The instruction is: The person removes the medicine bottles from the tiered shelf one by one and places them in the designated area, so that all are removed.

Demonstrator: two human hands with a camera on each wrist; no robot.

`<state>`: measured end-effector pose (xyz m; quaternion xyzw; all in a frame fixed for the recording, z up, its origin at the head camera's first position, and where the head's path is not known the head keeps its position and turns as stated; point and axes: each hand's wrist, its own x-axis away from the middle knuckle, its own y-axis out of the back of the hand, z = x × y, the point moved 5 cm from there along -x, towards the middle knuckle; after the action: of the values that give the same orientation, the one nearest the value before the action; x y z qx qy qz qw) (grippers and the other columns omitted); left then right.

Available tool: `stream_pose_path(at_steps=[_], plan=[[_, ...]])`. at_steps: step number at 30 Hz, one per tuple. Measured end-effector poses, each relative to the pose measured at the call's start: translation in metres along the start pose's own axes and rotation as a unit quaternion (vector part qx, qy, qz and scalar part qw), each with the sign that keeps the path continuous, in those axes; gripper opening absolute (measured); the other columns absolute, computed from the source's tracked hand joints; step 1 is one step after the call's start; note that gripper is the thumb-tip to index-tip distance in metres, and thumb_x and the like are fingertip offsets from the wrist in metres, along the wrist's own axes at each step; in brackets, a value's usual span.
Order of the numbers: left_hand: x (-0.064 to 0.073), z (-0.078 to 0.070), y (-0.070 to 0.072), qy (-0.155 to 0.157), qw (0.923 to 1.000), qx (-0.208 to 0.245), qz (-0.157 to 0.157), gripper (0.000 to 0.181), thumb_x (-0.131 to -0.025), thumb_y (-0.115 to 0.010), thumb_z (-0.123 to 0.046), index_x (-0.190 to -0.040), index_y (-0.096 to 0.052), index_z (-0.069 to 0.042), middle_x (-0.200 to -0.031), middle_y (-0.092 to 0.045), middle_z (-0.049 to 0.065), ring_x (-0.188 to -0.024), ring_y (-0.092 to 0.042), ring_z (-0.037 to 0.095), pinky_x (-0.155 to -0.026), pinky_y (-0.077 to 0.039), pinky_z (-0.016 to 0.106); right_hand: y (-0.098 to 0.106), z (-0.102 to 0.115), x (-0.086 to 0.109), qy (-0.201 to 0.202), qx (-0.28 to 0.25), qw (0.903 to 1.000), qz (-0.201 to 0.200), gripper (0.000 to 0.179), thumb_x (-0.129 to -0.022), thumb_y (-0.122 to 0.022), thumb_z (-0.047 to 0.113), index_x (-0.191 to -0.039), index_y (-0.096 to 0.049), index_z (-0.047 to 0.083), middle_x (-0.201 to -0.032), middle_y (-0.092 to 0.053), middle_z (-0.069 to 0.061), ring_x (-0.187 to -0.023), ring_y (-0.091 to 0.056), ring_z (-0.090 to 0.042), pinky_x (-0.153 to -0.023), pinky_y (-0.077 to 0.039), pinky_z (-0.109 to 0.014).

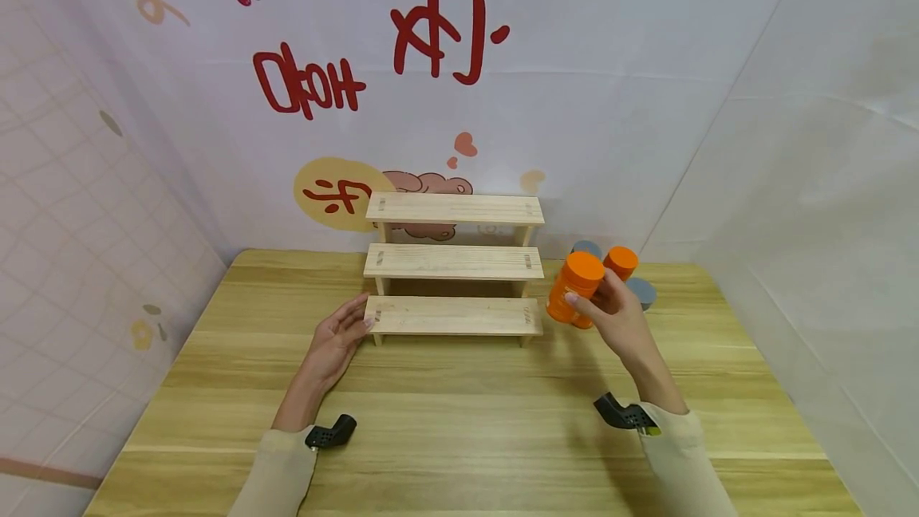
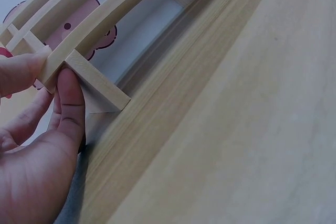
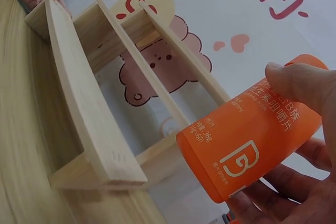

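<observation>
A three-step wooden display shelf (image 1: 452,262) stands at the back of the table. My left hand (image 1: 336,343) pinches the left end of its lowest step, with fingers above and below the board in the left wrist view. Off the shelf's right side, my right hand (image 1: 623,324) grips an orange bottle (image 1: 572,287) with an orange lid. Fingers and thumb wrap round the bottle, which tilts slightly. White print shows on its side in the right wrist view, where the bottle (image 3: 236,145) appears apart from the shelf.
Behind the right hand stand another orange-lidded bottle (image 1: 621,260) and two containers with grey-blue tops, one grey-blue top (image 1: 641,292) partly hidden by the hand. More orange shows below the held bottle. A printed white backdrop (image 1: 610,102) rises behind the wooden table (image 1: 459,437).
</observation>
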<state>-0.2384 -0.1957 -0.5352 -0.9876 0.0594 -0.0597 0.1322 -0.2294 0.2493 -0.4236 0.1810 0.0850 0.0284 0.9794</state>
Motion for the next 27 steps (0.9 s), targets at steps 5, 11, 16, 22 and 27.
stream_pose_path(at_steps=[5,11,16,22,27], plan=[[0.0,0.001,0.0,0.001,1.0,0.006,-0.003,0.066,-0.101,-0.06,0.0,-0.16,-0.032,-0.005,-0.128,-0.053,-0.001,-0.115,-0.059,0.003,-0.095,-0.053,0.015,0.003,-0.006,0.005,0.003,0.007,1.0,-0.001,0.059,-0.099,-0.071,0.027,-0.152,-0.047,0.019,-0.142,-0.059,-0.012,-0.118,-0.061,0.0,-0.097,-0.05,-0.013],[0.0,0.0,0.0,0.001,0.9999,0.012,-0.003,0.068,-0.101,-0.061,0.0,-0.161,-0.03,-0.004,-0.129,-0.052,0.0,-0.115,-0.059,0.004,-0.094,-0.053,0.014,0.007,-0.014,0.009,-0.002,0.015,0.9999,0.002,0.059,-0.099,-0.071,0.027,-0.152,-0.046,0.019,-0.142,-0.058,-0.009,-0.12,-0.059,0.001,-0.098,-0.049,-0.012],[0.0,0.0,-0.001,0.001,0.9999,0.012,-0.004,0.068,-0.101,-0.061,-0.001,-0.161,-0.029,-0.003,-0.129,-0.052,0.0,-0.114,-0.058,0.003,-0.095,-0.053,0.014,0.011,-0.021,0.015,-0.007,0.022,0.9997,0.006,0.061,-0.1,-0.07,0.027,-0.154,-0.044,0.022,-0.143,-0.058,-0.008,-0.121,-0.058,0.003,-0.098,-0.048,-0.011],[-0.001,0.001,0.0,0.001,0.9999,0.012,-0.006,0.068,-0.101,-0.061,-0.001,-0.161,-0.029,-0.003,-0.127,-0.054,-0.001,-0.113,-0.059,0.003,-0.093,-0.053,0.014,0.014,-0.027,0.021,-0.007,0.027,0.9996,0.005,0.06,-0.1,-0.069,0.025,-0.154,-0.045,0.019,-0.143,-0.058,-0.008,-0.121,-0.057,0.004,-0.1,-0.046,-0.009],[-0.001,0.001,0.001,-0.001,0.9999,0.013,-0.006,0.068,-0.101,-0.062,-0.001,-0.161,-0.03,-0.003,-0.126,-0.055,-0.002,-0.113,-0.059,0.003,-0.094,-0.053,0.014,0.015,-0.032,0.025,-0.008,0.032,0.9994,0.004,0.059,-0.1,-0.069,0.025,-0.153,-0.046,0.017,-0.14,-0.059,-0.004,-0.12,-0.058,0.004,-0.099,-0.047,-0.009]])
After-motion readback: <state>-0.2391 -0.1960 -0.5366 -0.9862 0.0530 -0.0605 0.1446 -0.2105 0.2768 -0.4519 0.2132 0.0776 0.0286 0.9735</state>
